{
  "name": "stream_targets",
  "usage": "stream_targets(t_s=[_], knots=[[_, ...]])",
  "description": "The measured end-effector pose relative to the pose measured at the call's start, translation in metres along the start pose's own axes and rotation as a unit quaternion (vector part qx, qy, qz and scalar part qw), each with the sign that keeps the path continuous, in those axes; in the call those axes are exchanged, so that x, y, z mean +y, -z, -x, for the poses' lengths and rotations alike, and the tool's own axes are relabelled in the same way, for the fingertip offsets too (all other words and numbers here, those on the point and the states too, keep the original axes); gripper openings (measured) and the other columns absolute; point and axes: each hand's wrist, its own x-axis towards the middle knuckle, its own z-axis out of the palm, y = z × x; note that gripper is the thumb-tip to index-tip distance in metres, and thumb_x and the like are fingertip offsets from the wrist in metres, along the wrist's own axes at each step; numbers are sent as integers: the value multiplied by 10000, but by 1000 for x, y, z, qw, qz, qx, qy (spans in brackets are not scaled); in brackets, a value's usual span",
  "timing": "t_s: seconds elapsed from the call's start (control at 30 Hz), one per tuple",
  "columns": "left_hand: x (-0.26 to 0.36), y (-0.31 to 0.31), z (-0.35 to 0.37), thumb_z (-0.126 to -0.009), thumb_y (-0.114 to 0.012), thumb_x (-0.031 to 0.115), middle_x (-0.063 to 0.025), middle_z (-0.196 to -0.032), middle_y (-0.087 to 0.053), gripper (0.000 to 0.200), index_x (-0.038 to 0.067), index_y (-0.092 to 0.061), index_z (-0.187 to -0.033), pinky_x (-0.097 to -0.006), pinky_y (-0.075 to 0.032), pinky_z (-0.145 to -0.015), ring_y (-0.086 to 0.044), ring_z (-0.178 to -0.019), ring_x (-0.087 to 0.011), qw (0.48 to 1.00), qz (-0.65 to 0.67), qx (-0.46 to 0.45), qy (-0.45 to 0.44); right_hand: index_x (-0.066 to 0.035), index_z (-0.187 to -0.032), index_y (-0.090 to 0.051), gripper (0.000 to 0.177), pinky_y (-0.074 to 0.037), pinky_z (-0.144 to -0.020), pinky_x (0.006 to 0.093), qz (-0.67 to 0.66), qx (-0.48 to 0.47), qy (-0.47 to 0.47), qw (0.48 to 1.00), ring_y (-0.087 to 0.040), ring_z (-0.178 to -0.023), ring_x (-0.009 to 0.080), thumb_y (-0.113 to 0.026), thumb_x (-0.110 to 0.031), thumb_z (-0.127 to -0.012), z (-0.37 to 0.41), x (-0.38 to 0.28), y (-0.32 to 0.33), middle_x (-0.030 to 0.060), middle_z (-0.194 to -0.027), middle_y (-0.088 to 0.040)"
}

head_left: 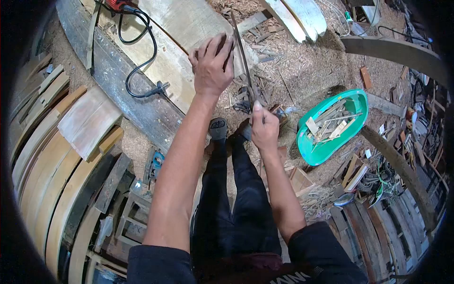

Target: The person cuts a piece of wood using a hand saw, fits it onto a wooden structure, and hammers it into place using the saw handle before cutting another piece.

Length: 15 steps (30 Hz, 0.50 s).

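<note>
My left hand rests on the face of a wide pale wooden board, near its end, palm down with the fingers bent and a little apart. In my right hand is a tool with a long, narrow dark blade. Its handle is mostly hidden in my closed fingers, with the thumb lying along the top. The blade points away from me and runs right beside the end of the board, to the right of my left hand.
A green plastic tub holding wood scraps stands on the chip-covered floor at right. A black power cable with a plug lies across the boards at left. Curved planks are stacked at lower left, wooden slats at lower right.
</note>
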Motion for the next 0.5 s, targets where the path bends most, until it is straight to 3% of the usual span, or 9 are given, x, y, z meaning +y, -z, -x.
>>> stream_targets(t_s=[0.27,0.5], knots=[[0,2,0,-848,-667,197,-27,-1312,-587,393,161,-672,-1240,-433,-285,-1054,-484,-1245,-224,1000,-26,-12,0,21,-713,-559,502,-380,-522,345,48,17,25,998,-391,-546,130,-541,-390,-1002,-6,9,-5,74,-562,-374],[-2,2,1,-848,-657,184,-29,-1319,-572,386,159,-674,-1233,-438,-284,-1056,-491,-1236,-226,1000,-8,-15,-1,15,-688,-530,516,-354,-517,322,25,16,-7,1000,-369,-577,101,-538,-391,-1008,-1,19,-3,35,-574,-362]])
